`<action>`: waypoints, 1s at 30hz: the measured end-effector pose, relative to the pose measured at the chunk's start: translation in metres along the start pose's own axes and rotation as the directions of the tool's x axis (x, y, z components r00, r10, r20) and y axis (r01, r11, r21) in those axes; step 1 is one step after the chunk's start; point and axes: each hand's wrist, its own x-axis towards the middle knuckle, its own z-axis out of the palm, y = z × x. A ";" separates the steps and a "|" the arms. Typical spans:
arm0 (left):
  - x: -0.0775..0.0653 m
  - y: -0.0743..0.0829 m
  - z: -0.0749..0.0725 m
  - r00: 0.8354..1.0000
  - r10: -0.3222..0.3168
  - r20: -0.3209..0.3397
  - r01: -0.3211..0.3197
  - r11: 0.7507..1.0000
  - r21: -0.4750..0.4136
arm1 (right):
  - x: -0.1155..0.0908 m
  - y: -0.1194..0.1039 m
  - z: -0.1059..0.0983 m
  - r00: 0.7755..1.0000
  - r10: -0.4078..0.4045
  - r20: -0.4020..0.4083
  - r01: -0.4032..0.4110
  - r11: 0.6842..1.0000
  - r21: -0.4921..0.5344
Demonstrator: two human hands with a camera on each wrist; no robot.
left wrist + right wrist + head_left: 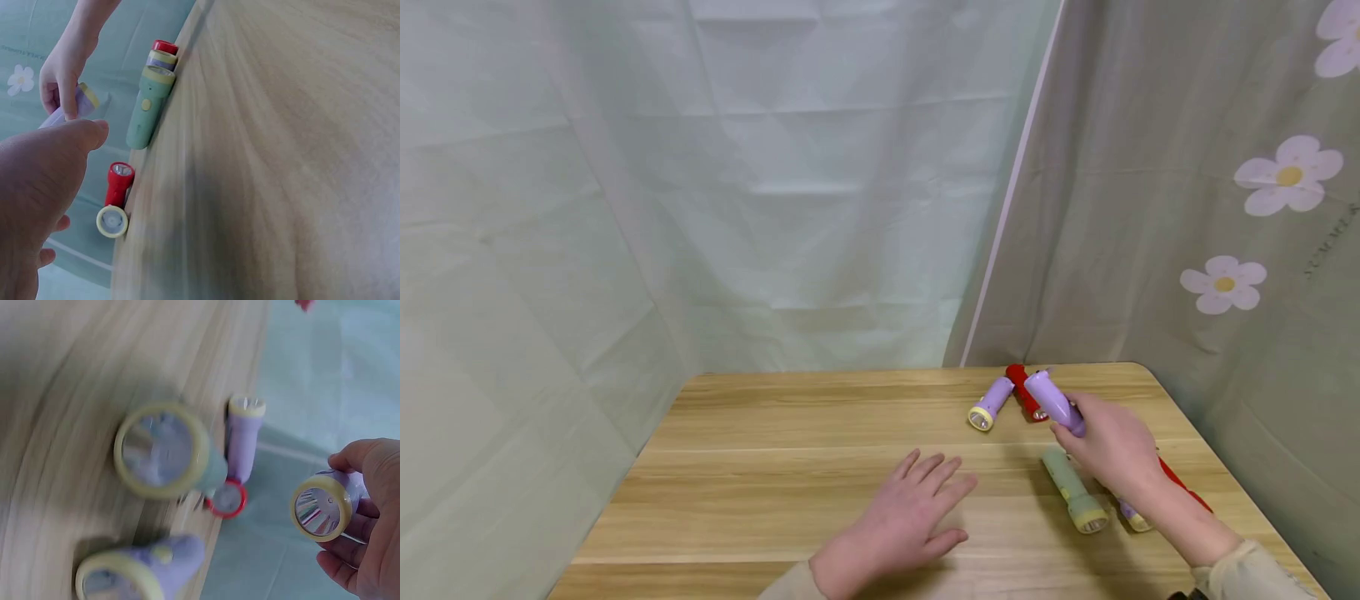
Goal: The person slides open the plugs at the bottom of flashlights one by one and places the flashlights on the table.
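Note:
My right hand (1112, 442) grips a purple flashlight (1051, 398) above the table; its yellow-rimmed lens shows in the right wrist view. Below that hand lies a green flashlight (1073, 492) with a yellow rim. Beside it, partly hidden by my right arm, are another purple flashlight (1133, 517) and a red one (1183, 483). Farther back, a purple flashlight (991, 403) and a red flashlight (1024, 390) lie with their tail ends close together. My left hand (906, 521) hovers palm down over the table, fingers spread, holding nothing.
The wooden table (737, 483) spreads out under both hands, its far edge close to a pale curtain (812, 208). At the right hangs a grey curtain with white flowers (1288, 177).

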 end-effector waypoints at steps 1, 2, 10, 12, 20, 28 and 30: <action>0.000 0.001 0.001 1.000 0.003 0.000 -0.003 1.000 -0.005 | 0.001 0.005 -0.001 1.000 0.009 0.004 -0.009 1.000 -0.002; -0.001 0.002 0.002 1.000 0.004 0.004 -0.004 1.000 -0.009 | 0.003 0.010 -0.002 1.000 0.018 0.007 -0.018 1.000 -0.007; -0.003 0.008 0.004 1.000 0.003 0.029 -0.002 0.999 -0.045 | 0.015 0.045 -0.007 0.992 0.119 0.037 -0.118 0.993 -0.023; -0.003 0.009 0.004 1.000 0.001 0.018 0.000 0.999 -0.046 | 0.020 0.053 -0.007 0.988 0.149 0.050 -0.147 0.989 -0.026; 0.000 0.016 0.005 1.000 -0.025 -0.013 0.024 0.997 -0.071 | 0.034 0.079 -0.008 0.961 0.245 0.129 -0.244 0.970 -0.027; 0.002 0.022 0.009 0.999 -0.038 0.025 0.041 0.991 -0.125 | 0.042 0.101 0.001 0.928 0.320 0.193 -0.321 0.947 -0.025; 0.002 0.023 0.009 0.999 -0.043 0.030 0.047 0.990 -0.136 | 0.043 0.106 0.003 0.916 0.340 0.213 -0.342 0.939 -0.027</action>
